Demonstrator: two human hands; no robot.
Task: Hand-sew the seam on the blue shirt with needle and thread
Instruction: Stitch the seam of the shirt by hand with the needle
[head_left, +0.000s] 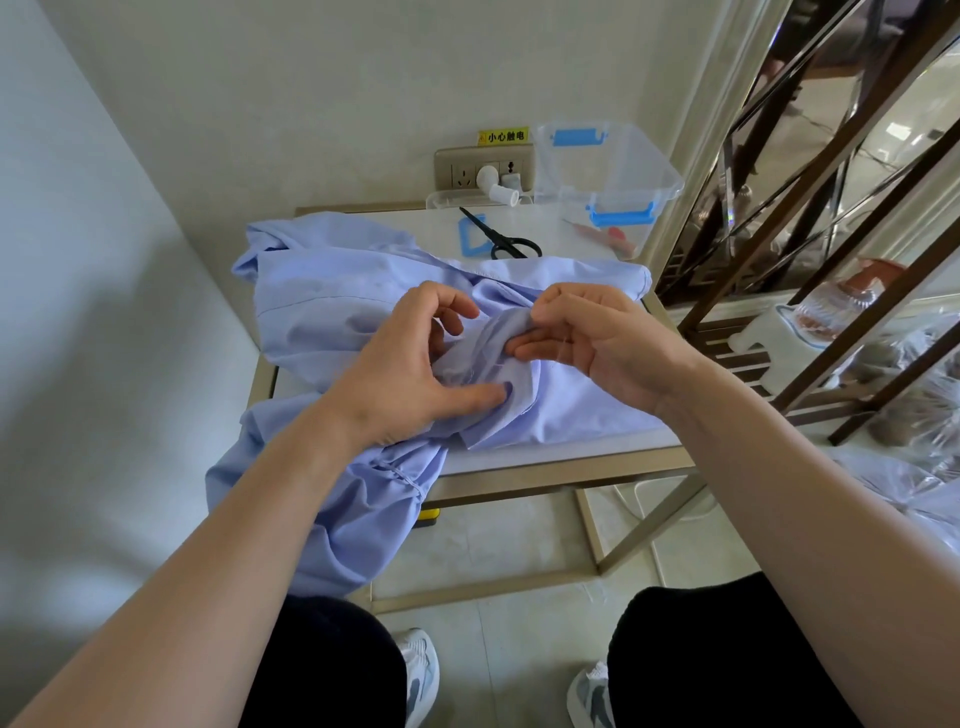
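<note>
Small table (571, 451) carries blue shirt (337, 322), part hanging off front-left edge. Left hand (405, 369) grips bunched fold, thumb pressing cloth. Right hand (597, 343) pinches same fold. Scissors (498, 239) behind. Thread (562, 345) crosses right palm.

Left hand (405, 374) grips shirt (571, 415), right hand (587, 338) pinches fold (fingers (558, 299) curled); forearms bare

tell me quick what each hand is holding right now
Left hand: grips a bunched fold of the blue shirt.
Right hand: pinches the same fold from the other side.
</note>
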